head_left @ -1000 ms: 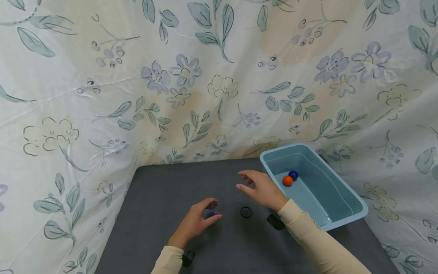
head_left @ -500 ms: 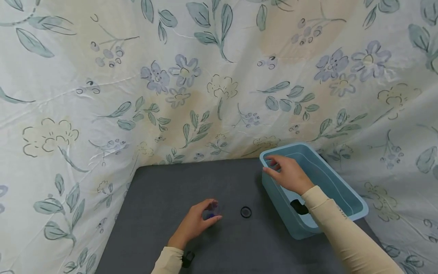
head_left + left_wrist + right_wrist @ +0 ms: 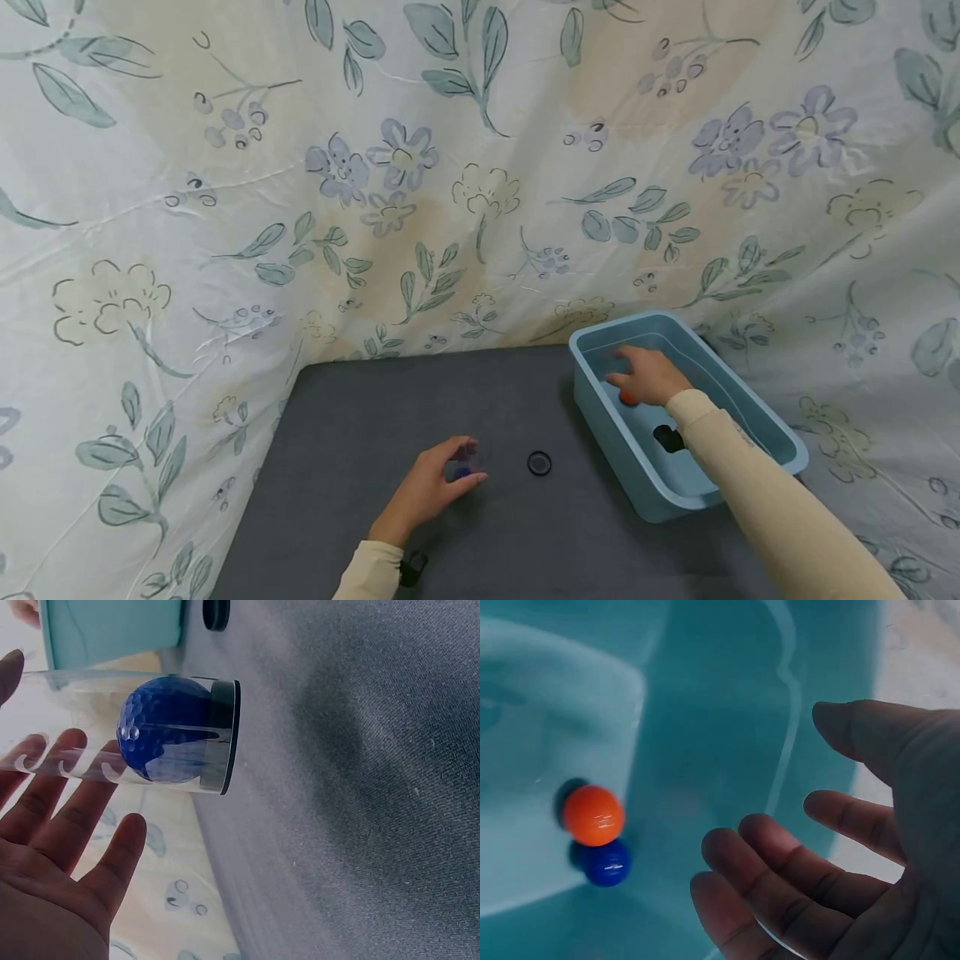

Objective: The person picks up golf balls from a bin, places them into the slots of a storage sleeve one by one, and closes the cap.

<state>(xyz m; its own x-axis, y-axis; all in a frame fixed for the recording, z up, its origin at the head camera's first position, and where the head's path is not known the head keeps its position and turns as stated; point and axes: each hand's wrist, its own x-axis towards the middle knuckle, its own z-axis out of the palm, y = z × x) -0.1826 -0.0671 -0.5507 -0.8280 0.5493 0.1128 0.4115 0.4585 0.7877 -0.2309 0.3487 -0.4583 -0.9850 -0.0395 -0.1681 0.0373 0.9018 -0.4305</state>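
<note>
My left hand (image 3: 429, 487) grips a clear plastic tube (image 3: 82, 712) upright over the dark table. Inside it, a dimpled blue golf ball (image 3: 166, 729) rests against the black cap (image 3: 229, 735) at the lower end. My right hand (image 3: 651, 377) reaches into the blue bin with its fingers spread and nothing in them. An orange ball (image 3: 593, 815) and a blue ball (image 3: 607, 862) lie side by side on the bin's floor, short of my right fingertips. In the head view the right hand hides the blue ball and part of the orange one.
The light-blue bin (image 3: 615, 442) stands at the table's right side. Between it and my left hand, a black ring-shaped cap (image 3: 539, 463) lies on the dark table (image 3: 360, 417). A floral cloth (image 3: 480, 208) hangs behind and beside the table.
My right hand has moved right from above the table, over the bin's near rim and down into the bin. My left hand and the tube have stayed nearly still.
</note>
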